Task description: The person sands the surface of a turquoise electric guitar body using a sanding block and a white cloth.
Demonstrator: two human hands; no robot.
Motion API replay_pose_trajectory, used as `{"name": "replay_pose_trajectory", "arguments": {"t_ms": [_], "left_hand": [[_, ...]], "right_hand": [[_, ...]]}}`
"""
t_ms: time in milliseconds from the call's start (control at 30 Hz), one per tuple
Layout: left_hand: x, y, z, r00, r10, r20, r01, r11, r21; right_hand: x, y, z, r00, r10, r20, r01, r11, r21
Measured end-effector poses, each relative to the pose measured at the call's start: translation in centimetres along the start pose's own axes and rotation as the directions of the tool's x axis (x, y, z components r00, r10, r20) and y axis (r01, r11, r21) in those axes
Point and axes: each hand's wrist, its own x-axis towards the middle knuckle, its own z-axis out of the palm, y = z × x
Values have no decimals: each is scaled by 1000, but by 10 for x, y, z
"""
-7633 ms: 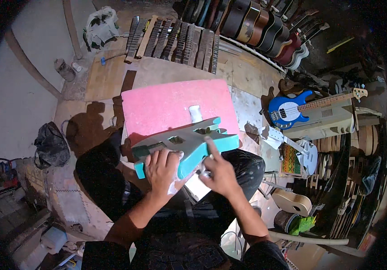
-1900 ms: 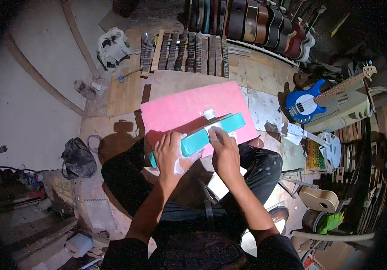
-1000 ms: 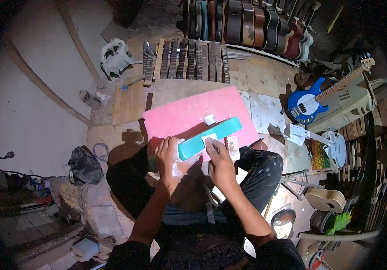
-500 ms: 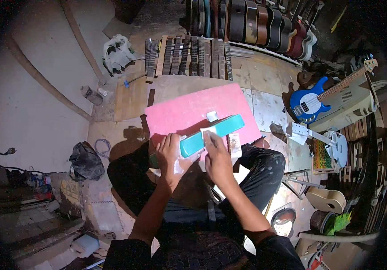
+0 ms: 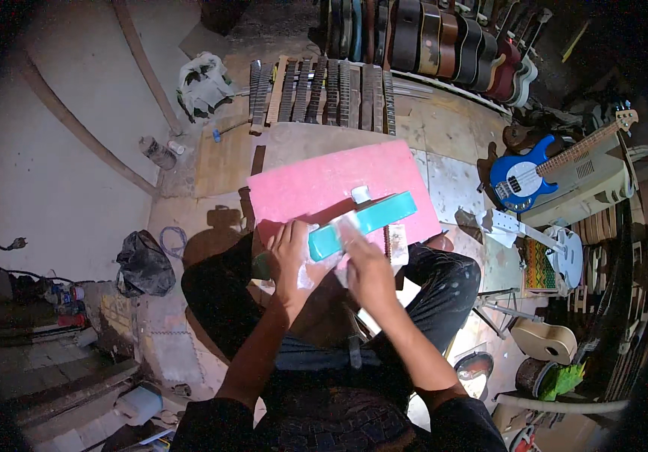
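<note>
A long teal block with smooth, glossy faces lies slanted over a pink board in front of me. Around its near left end is my left hand, fingers closed against it and white dust on the thumb side. My right hand, smeared by motion, presses a white folded pad onto the block's near side. Whether the pad is cloth or paper I cannot tell. Behind the block, a small white piece rests on the pink board. A pale block with a brown edge sits beside my right hand.
Several guitar necks lie in a row beyond the board, with guitar bodies standing behind. To the right are a blue bass guitar, a white guitar and an unpainted guitar body. A black bag lies left.
My right hand and the white pad have shifted slightly along the teal block and blurred. The left hand keeps its hold. The whole view has shifted a little.
</note>
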Motion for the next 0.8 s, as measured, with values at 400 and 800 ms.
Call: {"name": "replay_pose_trajectory", "arguments": {"t_ms": [400,800], "left_hand": [[-1,10,-3,1000,3,4,-3,998,58],[-59,-1,16,998,54,-33,-51,995,82]], "right_hand": [[16,0,-8,979,174,102,-183,979,89],[4,-29,-49,952,-4,305,-48,986,163]]}}
